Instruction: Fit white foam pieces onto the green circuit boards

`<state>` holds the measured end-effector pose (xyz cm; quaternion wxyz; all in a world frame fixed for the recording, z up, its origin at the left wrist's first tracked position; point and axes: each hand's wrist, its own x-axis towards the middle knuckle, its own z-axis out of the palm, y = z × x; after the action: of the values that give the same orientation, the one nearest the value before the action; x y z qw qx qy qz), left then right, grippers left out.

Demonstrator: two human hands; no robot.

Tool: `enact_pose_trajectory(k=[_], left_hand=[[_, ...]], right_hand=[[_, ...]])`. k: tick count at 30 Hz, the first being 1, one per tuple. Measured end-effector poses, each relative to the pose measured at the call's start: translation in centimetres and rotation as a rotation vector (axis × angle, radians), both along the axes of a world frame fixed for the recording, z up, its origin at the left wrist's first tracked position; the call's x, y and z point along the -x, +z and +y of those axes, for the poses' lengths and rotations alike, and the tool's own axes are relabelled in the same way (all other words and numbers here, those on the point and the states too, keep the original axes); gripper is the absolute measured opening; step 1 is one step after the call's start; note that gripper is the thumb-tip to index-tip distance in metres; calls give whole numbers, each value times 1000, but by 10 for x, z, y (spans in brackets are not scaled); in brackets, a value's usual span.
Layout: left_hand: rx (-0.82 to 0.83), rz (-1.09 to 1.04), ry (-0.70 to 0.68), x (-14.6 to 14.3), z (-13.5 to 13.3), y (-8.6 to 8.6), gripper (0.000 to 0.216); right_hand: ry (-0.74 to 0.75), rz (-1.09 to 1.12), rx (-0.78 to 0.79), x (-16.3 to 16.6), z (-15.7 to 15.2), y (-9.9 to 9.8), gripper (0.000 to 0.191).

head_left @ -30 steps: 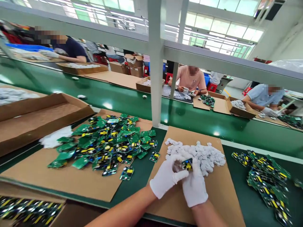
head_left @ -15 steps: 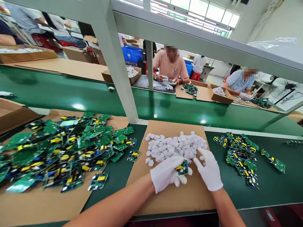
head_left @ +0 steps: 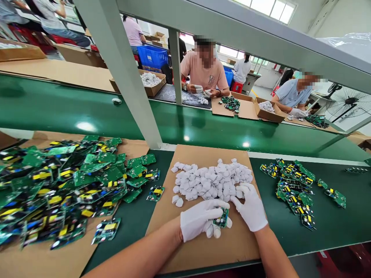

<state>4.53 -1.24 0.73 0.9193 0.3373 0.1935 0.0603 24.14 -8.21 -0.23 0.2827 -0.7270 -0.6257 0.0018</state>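
Here's the left hand (head_left: 198, 218), clamped on a green circuit board (head_left: 222, 218) over the cardboard sheet (head_left: 228, 249), toward the surface's (head_left: 333, 231) near edge! Apart from it, the right hand (head_left: 252, 208), thumb and fingers parted, is by the near side of the white pieces (head_left: 211, 181); touching or not, can't tell. Heaped boards (head_left: 84, 177) crowd beyond the sheet's left edge, a smaller cluster (head_left: 295, 185) past its right edge.
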Motion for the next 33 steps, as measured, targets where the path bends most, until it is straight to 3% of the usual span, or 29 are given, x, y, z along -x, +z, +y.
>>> enact_pose_trajectory(k=[1,3,7,10,13,18,20,22,26,29,33], left_hand=[[-1,5,2,0,0,1,52],[-2,15,7,1,0,3,52],[6,24,8,1,0,5,50],[6,30,9,1,0,6,49],[-3,41,15,1,1,7,50],[-14,65,23,1,1,7,49],[-12,70,22,1,1,7,49],[-8,61,17,1,1,5,48],[-7,45,19,2,0,2,46],[-3,49,24,2,0,3,45],[3,53,35,2,1,6,47]], right_hand=[[23,15,19,-1,-1,-1,9],[46,28,72,-4,-7,-6,14],[-39,104,105,-10,-13,-13,11],[-7,156,101,-9,-7,-11,15],[82,158,123,-7,-6,-7,6],[69,292,130,-16,-26,-1,14],[54,223,147,-22,-35,3,21],[24,11,164,-25,-41,8,26],[12,-260,149,-20,-44,7,24],[10,-163,54,-23,-38,-3,19],[-143,-45,30,-42,-27,-10,31]])
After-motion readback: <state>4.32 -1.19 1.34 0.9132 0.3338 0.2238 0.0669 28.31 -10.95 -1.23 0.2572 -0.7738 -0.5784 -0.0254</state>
